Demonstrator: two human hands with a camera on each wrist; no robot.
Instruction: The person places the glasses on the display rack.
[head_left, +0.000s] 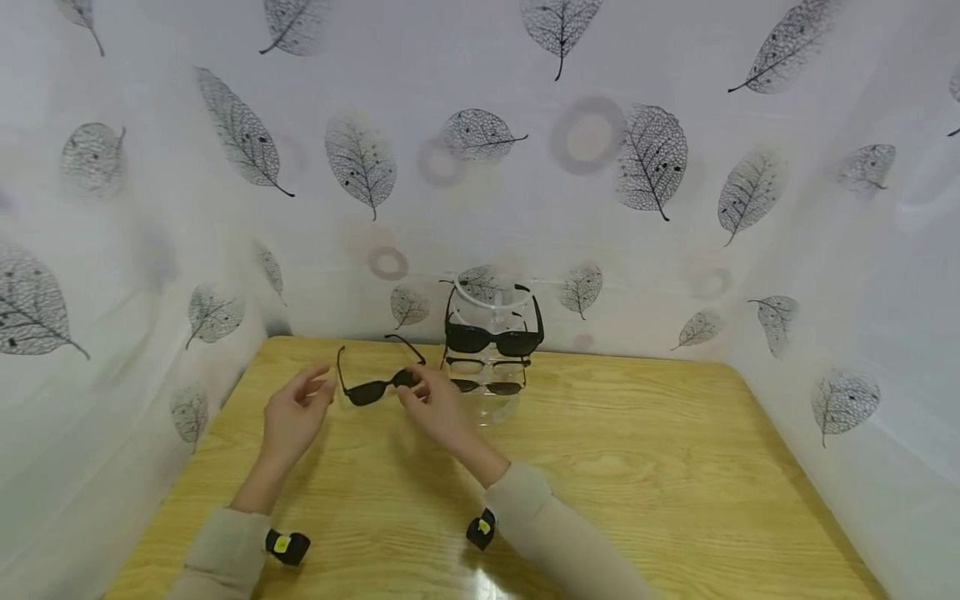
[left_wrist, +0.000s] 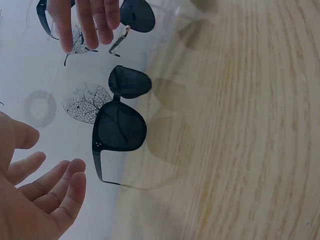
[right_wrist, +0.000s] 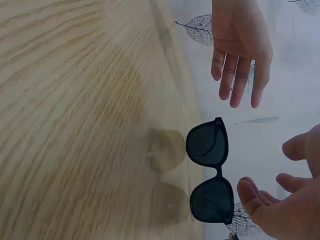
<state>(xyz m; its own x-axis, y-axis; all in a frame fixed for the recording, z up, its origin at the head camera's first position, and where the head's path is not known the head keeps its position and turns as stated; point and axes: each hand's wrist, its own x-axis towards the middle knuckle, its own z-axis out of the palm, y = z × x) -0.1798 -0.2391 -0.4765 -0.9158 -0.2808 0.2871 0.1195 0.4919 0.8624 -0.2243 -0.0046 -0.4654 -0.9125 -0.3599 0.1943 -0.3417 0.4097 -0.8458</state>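
Observation:
Black sunglasses [head_left: 367, 392] stand on the wooden table with both temples unfolded and pointing toward the back. Just left of them is my left hand [head_left: 295, 414], its fingers loosely bent and nothing between them. My right hand [head_left: 437, 407] overlaps the right lens in the head view. In the right wrist view its relaxed fingers lie close beside the frame of the sunglasses [right_wrist: 206, 145], with a small gap showing. From the left wrist, the dark lenses [left_wrist: 122, 127] and one temple are visible between the two hands.
A clear display stand [head_left: 495, 410] right of my right hand carries several pairs: large black sunglasses [head_left: 471, 339] on top, half-rimmed glasses [head_left: 491, 366] below, and dark sunglasses [head_left: 504, 388] lowest. Behind the table [head_left: 637, 475] hangs a white leaf-print curtain [head_left: 480, 75], also at both sides.

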